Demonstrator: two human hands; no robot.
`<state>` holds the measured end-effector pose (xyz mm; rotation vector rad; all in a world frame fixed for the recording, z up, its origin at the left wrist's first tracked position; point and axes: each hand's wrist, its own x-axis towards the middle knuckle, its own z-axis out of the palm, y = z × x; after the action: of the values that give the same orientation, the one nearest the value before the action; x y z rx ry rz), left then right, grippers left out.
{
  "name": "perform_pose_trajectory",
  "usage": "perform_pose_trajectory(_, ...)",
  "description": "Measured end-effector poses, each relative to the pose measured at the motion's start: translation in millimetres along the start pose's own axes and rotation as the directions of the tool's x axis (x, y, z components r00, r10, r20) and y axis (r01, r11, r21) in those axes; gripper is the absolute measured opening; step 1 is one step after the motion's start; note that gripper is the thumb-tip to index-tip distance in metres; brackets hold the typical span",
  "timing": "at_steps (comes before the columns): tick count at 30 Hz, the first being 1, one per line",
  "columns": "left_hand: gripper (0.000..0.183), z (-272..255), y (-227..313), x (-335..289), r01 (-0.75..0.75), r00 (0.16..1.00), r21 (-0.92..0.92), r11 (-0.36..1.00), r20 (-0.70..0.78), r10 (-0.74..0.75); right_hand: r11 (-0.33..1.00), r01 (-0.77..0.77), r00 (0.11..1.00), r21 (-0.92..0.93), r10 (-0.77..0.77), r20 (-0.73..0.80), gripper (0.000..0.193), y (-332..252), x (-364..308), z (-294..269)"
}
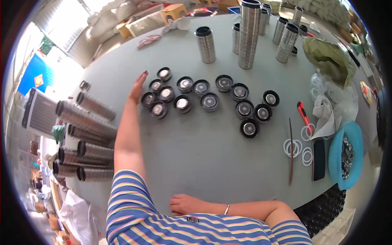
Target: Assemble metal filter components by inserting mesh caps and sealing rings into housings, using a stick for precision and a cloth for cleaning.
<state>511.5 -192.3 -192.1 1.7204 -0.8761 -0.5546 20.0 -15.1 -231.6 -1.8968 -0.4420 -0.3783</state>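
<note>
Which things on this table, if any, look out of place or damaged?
Nothing looks plainly damaged or spilled. The oddest spot is at right: a thin brown stick lies across loose white rings, and another ring overlaps the red cutter, which looks untidy.

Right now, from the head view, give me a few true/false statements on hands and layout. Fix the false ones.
1. The left hand is at the left side of the black-rimmed round pieces. True.
2. The right hand is in among those pieces. False: the right hand is close to the body, apart from them.
3. The red cutter lies to the right of the round pieces. True.
4. The blue basin is at the far left. False: the blue basin is at the right, holding small metal parts.
5. The bracelet is on the left wrist. False: the bracelet is on the right.
</note>
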Motion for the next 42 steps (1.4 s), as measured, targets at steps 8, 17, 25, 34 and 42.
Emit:
perform_pose_trajectory(8, 0.049, 103.1, 51.6, -2.0, 0.109, 0.881, -0.258, 0.96, 0.473, 0.027, 0.988, -0.029, 0.999, 0.151, 0.024, 0.038, 0.023, 11.1, 1.2, -6.7)
perform_pose_trajectory(17, 0.059, 197.0, 109.3, -85.5, -0.09, 0.833, -0.094, 0.991, 0.539, 0.127, 0.993, -0.049, 0.994, 0.105, 0.058, -0.088, 0.008, 6.7, 0.1, 8.7)
perform_pose_trajectory(25, 0.043, 308.7, 123.5, -36.4, -0.02, 0.755, -0.057, 0.998, 0.654, 0.053, 0.985, -0.084, 0.996, 0.15, 0.083, 0.012, 0.006, 3.0, 13.6, 3.5)
perform_pose_trajectory(34, 0.051, 226.6, 176.1, -147.9, -0.29, 0.722, 0.044, 0.956, 0.666, 0.188, 0.996, 0.035, 0.989, 0.079, -0.023, -0.145, 0.009, 0.3, 7.1, -1.4)
perform_pose_trajectory(42, 0.057, 102.6, 63.2, -260.8, 0.02, 0.971, -0.027, 0.999, 0.237, -0.013, 0.989, -0.002, 0.996, -0.149, 0.015, 0.083, 0.01, -6.2, 7.2, -6.1)
